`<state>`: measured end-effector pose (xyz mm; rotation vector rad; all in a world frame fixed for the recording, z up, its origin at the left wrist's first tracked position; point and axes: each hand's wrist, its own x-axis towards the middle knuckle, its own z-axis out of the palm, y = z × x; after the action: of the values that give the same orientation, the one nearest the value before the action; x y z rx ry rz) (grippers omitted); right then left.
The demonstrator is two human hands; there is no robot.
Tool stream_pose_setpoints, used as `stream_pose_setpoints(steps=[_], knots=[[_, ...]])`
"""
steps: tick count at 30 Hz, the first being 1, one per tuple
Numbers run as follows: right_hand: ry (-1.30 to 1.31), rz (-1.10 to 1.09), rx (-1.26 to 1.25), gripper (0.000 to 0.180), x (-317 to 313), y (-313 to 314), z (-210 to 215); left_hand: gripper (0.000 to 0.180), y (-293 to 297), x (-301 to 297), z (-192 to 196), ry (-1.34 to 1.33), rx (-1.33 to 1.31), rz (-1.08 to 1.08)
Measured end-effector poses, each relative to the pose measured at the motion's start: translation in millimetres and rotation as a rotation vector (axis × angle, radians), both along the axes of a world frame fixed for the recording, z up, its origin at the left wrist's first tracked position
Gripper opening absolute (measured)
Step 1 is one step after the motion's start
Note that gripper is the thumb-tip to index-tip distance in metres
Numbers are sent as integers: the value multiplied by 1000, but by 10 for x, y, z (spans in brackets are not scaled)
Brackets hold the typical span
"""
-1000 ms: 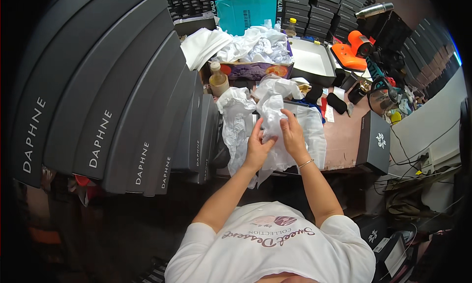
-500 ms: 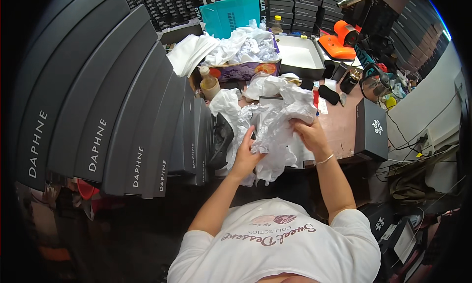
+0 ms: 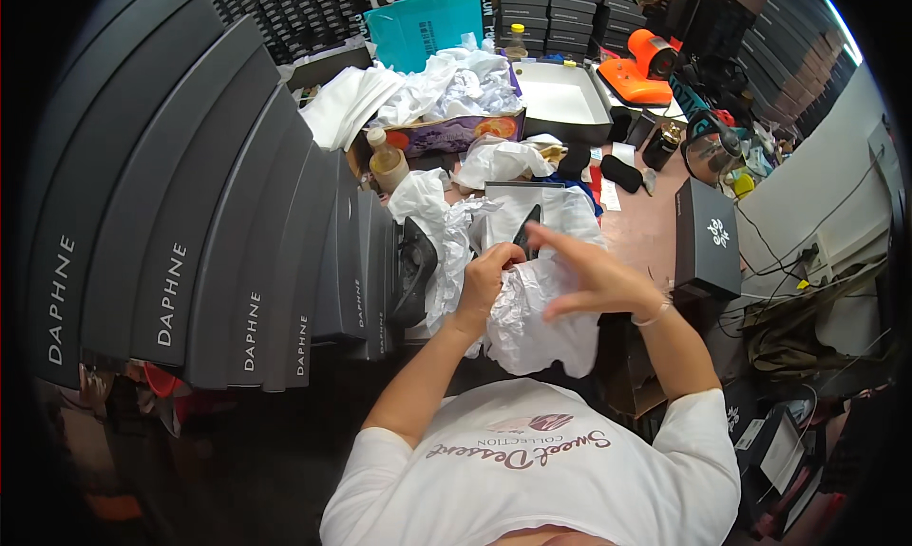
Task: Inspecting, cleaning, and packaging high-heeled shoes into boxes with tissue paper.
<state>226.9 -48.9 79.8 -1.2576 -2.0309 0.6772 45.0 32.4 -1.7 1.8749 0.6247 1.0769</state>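
A grey-rimmed shoe box (image 3: pixel 525 186) lined with white tissue paper (image 3: pixel 543 328) lies in front of me. Inside it a black shoe (image 3: pixel 533 225) partly shows, its rest hidden by my hands and the paper. My left hand (image 3: pixel 486 285) is closed at the paper's upper edge beside this shoe; its fingertips hide what they grip. Over the box hovers my right hand (image 3: pixel 598 273), fingers spread, holding nothing. Left of the box, crumpled tissue (image 3: pixel 450 261) lies against another black shoe (image 3: pixel 414 273).
Dark shoe boxes (image 3: pixel 190 214) stand in a tall row at left. Behind are a bottle (image 3: pixel 388 161), a purple carton (image 3: pixel 456 133) heaped with paper and an open white-lined box lid (image 3: pixel 562 95). A closed dark box (image 3: pixel 706 237) stands at right, below an orange device (image 3: pixel 641 71).
The crumpled tissue that both hands held up is now lowered over the near side of the box, uncovering a black shoe. My right hand has let go and opened; my left has closed.
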Motion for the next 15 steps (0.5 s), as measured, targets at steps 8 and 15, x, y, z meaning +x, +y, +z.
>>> stream_pose_setpoints(steps=[8,15], knots=[[420,-268,-320,26,180,115,-459,35,170,-213,-136,-598,-1154,-499],[214,-391,-228,17,56,77,-510,37,-201,-126,-536,-124,-918,-372]])
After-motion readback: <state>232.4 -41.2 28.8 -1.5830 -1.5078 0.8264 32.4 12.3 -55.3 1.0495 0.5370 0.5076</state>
